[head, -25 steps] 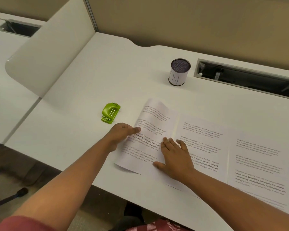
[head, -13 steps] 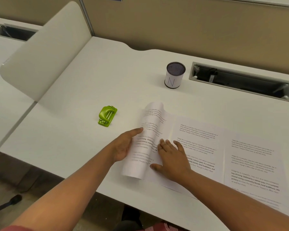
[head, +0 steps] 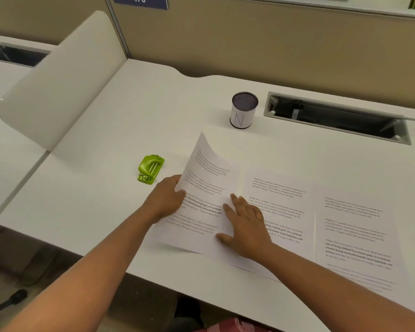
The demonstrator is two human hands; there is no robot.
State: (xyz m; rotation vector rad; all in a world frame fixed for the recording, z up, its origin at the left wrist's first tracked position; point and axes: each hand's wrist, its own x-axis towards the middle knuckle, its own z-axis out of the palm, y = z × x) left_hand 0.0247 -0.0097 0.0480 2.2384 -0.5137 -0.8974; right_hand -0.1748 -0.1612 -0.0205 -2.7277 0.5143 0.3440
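1. Since half a second ago we see the left sheet uncurled: the roll it made then has opened out, and now only its far corner, toward 12 o'clock, stands lifted off the bench.
2. Our left hand has shifted to the sheet's 9 o'clock edge. Its fingers pinch that edge, with the thumb on the printed face and the rest tucked behind the paper.
3. Our right hand stays palm down where the left sheet overlaps the middle sheet. Its fingers are straight and spread, grasping nothing, only pressing the paper flat.
4. We find the left sheet near the bench's front edge, at about 6 o'clock on the bench top, with its near part lying flat.
5. At 3 o'clock from it lies the middle sheet, and further toward 3 o'clock the right sheet. Both lie flat, and their side edges meet.
6. At 9 o'clock from the left sheet sits a green hole punch, near our left hand but clear of the paper.
7. At 12 o'clock, beyond the lifted corner, a pen cup stands upright with an N drawn on its white band.
8. At 3 o'clock from the cup, a cable slot lies open in the bench.
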